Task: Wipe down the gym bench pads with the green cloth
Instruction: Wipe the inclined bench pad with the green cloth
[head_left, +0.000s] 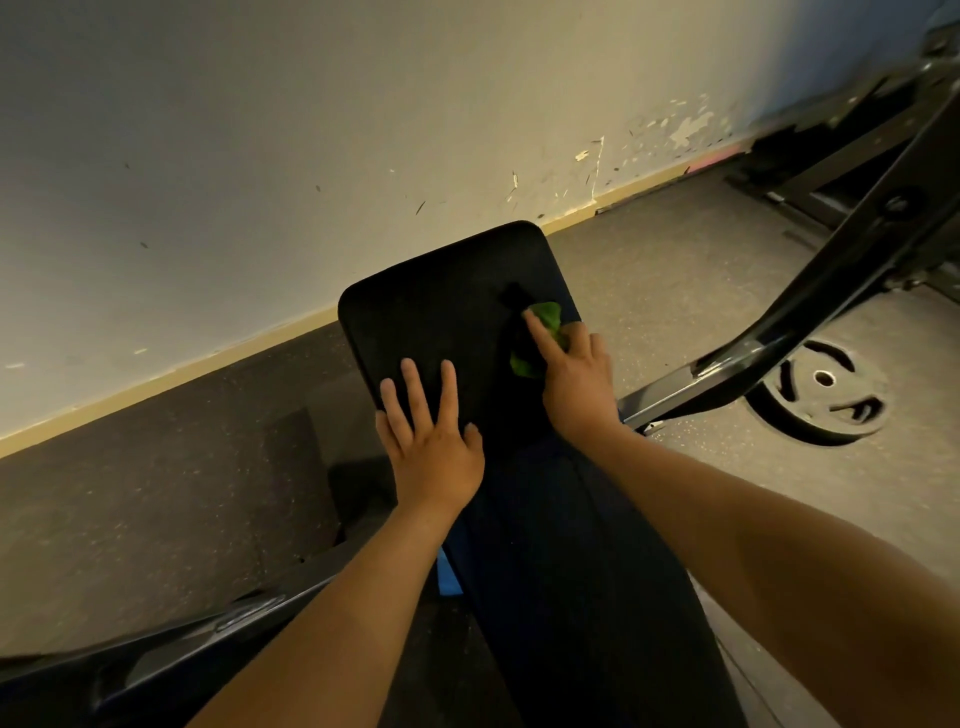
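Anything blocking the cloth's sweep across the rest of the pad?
Yes: the left hand lies flat on the bench pad, left of the green cloth under the right hand. Nothing else visible on it.

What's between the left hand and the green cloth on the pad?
Only bare black pad: nothing lies between the left hand and the green cloth, per the head view.

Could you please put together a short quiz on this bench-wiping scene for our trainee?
1. True or false: the left hand lies flat, fingers straight, on the bench pad.
2. Which hand is on the green cloth? A the left hand; B the right hand; C both.
3. Fill in: the black weight plate lies on the ____.
Key: 1 true; 2 B; 3 floor.
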